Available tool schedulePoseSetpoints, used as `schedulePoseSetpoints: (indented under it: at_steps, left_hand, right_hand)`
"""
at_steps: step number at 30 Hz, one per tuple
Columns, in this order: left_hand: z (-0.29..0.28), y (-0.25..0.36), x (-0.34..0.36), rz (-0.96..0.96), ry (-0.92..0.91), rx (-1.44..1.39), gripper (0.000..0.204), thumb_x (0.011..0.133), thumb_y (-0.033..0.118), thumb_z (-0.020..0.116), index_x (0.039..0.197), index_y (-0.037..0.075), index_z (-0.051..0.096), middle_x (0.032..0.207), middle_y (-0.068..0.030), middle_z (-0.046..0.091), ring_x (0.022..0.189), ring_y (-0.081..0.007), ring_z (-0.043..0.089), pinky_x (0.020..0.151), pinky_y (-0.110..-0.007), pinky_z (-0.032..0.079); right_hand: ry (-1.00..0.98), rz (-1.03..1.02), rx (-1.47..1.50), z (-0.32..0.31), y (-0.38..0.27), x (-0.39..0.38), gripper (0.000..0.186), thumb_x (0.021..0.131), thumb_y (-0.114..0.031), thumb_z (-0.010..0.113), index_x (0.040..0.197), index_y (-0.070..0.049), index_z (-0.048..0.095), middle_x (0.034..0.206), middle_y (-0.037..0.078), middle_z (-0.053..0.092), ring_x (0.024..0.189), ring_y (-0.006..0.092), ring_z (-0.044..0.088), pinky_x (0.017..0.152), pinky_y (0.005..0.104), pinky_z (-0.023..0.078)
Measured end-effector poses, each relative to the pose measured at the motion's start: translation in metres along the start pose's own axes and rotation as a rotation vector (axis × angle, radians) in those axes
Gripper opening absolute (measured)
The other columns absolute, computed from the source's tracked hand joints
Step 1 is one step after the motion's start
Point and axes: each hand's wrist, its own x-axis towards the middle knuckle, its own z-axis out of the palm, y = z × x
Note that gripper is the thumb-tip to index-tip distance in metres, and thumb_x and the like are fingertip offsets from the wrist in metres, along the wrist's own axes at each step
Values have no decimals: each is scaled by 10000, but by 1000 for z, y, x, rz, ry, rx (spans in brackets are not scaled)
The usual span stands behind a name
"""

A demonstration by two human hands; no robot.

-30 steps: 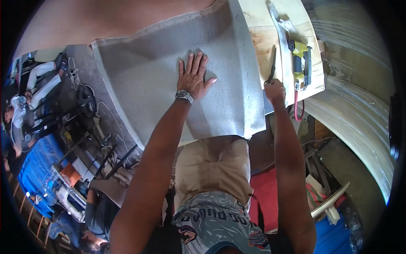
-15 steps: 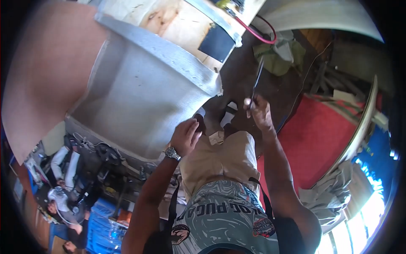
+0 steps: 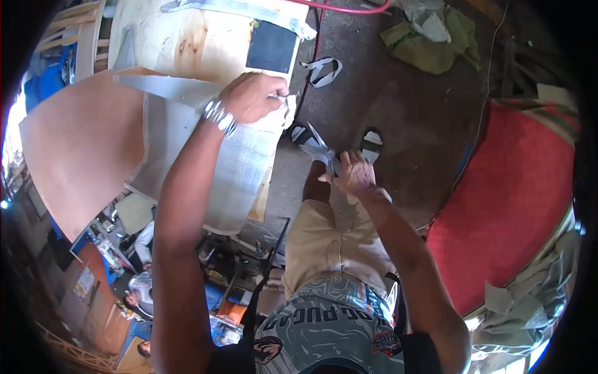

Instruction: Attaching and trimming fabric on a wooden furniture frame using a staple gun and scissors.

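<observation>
My right hand (image 3: 354,176) holds a large pair of scissors (image 3: 322,149) by the handles, blades parted and pointing away from me. My left hand (image 3: 252,100), with a metal watch on its wrist, is closed on the frayed edge of a grey fabric sheet (image 3: 240,162) at the table's near right corner. The sheet hangs down over the side of a pale wooden table (image 3: 162,47), and a folded strip of it lies under my left wrist. The scissors are apart from the fabric.
A dark square patch (image 3: 272,47) lies on the table. A curved brown board (image 3: 90,149) stands left. On the floor are a pale fabric loop (image 3: 326,71) and olive cloth (image 3: 436,47). Red fabric (image 3: 507,206) covers a piece at right. Other people sit at lower left.
My left hand has moved up and away to the table corner and closed on the fabric edge. My right hand has come down and left, and the scissor blades have opened.
</observation>
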Motion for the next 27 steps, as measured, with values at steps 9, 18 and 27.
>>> schedulePoseSetpoints:
  at_steps: [9, 18, 27]
  left_hand:
    - [3, 3, -25, 65, 153, -49, 149, 873, 64, 655, 1000, -15, 657, 1046, -160, 658, 992, -285, 624, 881, -369, 491]
    - [-10, -1, 0, 45, 7, 175, 170, 879, 191, 660, 957, 45, 699, 836, -75, 662, 885, -250, 553, 818, -373, 472]
    - [13, 17, -21, -27, 380, 469, 130, 852, 153, 614, 899, 121, 731, 855, -106, 703, 817, -304, 648, 807, -419, 497]
  right_hand:
    - [25, -394, -57, 9, -16, 96, 735, 755, -648, 682, 1180, -64, 543, 1181, 115, 581, 1189, 288, 518, 925, 422, 492]
    - [155, -477, -31, 1, -16, 105, 435, 696, -361, 777, 988, -95, 594, 976, 92, 623, 979, 276, 594, 762, 397, 531]
    - [192, -503, -115, -56, -36, 70, 341, 747, -351, 755, 874, -96, 567, 812, 96, 629, 782, 288, 660, 603, 441, 524]
